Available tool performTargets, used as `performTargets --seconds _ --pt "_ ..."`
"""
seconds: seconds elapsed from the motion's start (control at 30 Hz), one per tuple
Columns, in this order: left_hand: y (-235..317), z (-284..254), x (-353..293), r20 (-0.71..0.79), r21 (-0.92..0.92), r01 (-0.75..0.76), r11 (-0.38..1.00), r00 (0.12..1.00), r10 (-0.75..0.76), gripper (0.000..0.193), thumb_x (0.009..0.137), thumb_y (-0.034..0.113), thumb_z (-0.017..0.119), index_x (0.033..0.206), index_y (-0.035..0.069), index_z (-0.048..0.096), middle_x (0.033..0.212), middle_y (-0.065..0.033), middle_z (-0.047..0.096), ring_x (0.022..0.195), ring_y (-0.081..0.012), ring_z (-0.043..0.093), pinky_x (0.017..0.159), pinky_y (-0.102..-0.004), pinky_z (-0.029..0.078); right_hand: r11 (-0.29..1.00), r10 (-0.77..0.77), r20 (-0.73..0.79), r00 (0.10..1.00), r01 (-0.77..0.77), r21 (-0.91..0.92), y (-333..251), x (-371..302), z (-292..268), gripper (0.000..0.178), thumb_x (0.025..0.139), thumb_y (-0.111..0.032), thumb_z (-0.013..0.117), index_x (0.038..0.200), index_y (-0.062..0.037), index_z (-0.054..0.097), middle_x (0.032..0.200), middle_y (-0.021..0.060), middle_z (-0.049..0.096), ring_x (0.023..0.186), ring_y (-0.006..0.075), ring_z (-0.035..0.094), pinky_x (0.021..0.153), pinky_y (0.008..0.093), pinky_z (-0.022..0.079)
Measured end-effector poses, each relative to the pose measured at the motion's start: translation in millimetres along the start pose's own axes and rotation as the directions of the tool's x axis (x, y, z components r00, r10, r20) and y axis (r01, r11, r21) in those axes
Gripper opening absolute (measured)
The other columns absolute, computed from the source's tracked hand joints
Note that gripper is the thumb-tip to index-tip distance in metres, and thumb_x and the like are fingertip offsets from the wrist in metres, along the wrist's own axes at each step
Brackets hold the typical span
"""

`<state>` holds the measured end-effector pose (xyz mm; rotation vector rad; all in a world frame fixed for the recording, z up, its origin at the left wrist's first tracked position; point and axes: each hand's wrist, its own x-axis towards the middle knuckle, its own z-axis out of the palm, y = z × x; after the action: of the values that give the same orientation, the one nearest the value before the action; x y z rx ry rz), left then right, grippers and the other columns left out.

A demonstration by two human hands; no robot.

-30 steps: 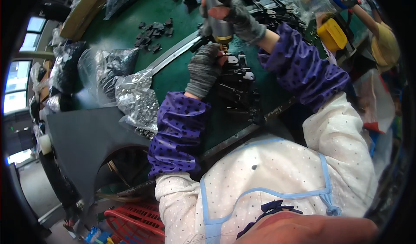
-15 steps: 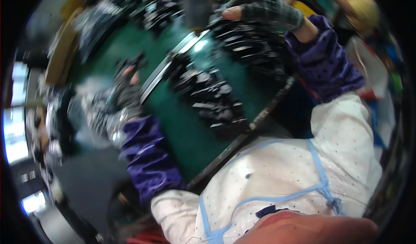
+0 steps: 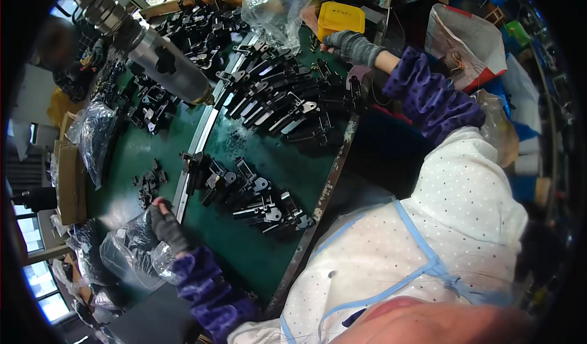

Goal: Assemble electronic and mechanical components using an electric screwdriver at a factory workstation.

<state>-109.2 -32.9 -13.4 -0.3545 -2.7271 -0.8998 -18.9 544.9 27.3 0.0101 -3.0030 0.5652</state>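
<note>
My left hand (image 3: pixel 169 228), in a grey fingerless glove, rests at the left of the green table. Its thumb and fingertips are drawn together; whatever they hold is hidden. Just beyond them lies a small heap of black metal parts (image 3: pixel 148 182), with a clear plastic bag (image 3: pixel 131 252) beside the wrist. At the far right, my right hand (image 3: pixel 354 47) has its fingers curled together in front of a yellow tub (image 3: pixel 341 19), near small brassy pieces (image 3: pixel 314 42). I cannot see what is in them. Rows of black hinge-like metal assemblies (image 3: pixel 269 96) lie between the hands.
A metal power driver (image 3: pixel 162 63) hangs over the table at upper left. A metal strip (image 3: pixel 194 142) runs across the green tabletop (image 3: pixel 229 246). Another clear bag (image 3: pixel 275 8) stands at the back, a white sack (image 3: pixel 468 44) at right. A person is at far left.
The view has swung, and the picture is sharper. My right hand has moved from over the black assemblies to the yellow tub. My left hand stays near the small parts and the bag.
</note>
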Motion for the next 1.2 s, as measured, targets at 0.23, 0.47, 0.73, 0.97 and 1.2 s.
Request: performTargets --seconds 0.23,0.47,0.73,0.97,1.2 --pt "62.0 9.6 -67.4 0.057 0.137 -0.101 0.985 0.994 0.094 0.016 0.085 0.018 0.053 0.093 0.006 0.058 0.089 -0.012 0.057 0.083 -0.0255 0.055 0.074 -0.0338 0.043 0.837 -0.282 -0.012 0.959 0.241 -0.491 9.4 40.1 37.8 0.004 0.073 -0.004 0.044 0.073 -0.0059 0.048 0.063 0.0115 0.053 0.057 0.0213 0.058 0.05 0.0305 0.046" --pt "73.6 -0.8 -75.6 0.04 0.152 -0.204 0.967 0.979 0.2 0.016 0.074 0.012 0.063 0.089 0.008 0.059 0.084 -0.0106 0.059 0.08 -0.0278 0.057 0.072 -0.0363 0.044 0.333 -0.468 0.07 0.881 0.25 -0.909 25.9 48.0 36.5 0.007 0.078 -0.003 0.045 0.082 -0.0074 0.049 0.067 0.0095 0.054 0.058 0.0199 0.057 0.046 0.0306 0.044" --pt "148.2 22.4 -75.7 -0.062 -0.328 -0.381 0.864 0.922 0.383 0.023 0.062 0.006 0.069 0.083 0.009 0.06 0.086 -0.0083 0.061 0.081 -0.027 0.058 0.07 -0.0343 0.046 0.677 -0.127 0.265 0.956 -0.111 0.727 -172.2 2.2 2.5 0.018 0.08 -0.019 0.06 0.093 -0.0067 0.06 0.069 -0.0052 0.051 0.062 0.0023 0.048 0.048 0.019 0.038" --pt "156.8 41.4 -74.1 -0.065 -0.238 -0.44 0.866 0.897 0.438 0.022 0.062 0.005 0.072 0.082 0.008 0.063 0.083 -0.0083 0.062 0.077 -0.0256 0.06 0.07 -0.0318 0.047 0.563 -0.317 0.557 0.768 -0.32 0.762 -227.5 -4.8 58.8 0.02 0.079 -0.02 0.062 0.091 -0.0046 0.061 0.071 -0.0042 0.054 0.056 0.0018 0.048 0.049 0.0164 0.041" --pt "142.9 49.4 -74.1 -0.052 -0.316 -0.396 0.862 0.915 0.401 0.022 0.064 0.013 0.07 0.085 0.012 0.064 0.089 -0.0042 0.063 0.079 -0.0253 0.058 0.072 -0.0341 0.045 0.581 -0.365 0.535 0.762 -0.263 0.771 -228.8 -1.7 74.0 0.02 0.078 -0.019 0.063 0.091 -0.0044 0.062 0.07 -0.0032 0.055 0.055 0.0026 0.048 0.05 0.0174 0.041"
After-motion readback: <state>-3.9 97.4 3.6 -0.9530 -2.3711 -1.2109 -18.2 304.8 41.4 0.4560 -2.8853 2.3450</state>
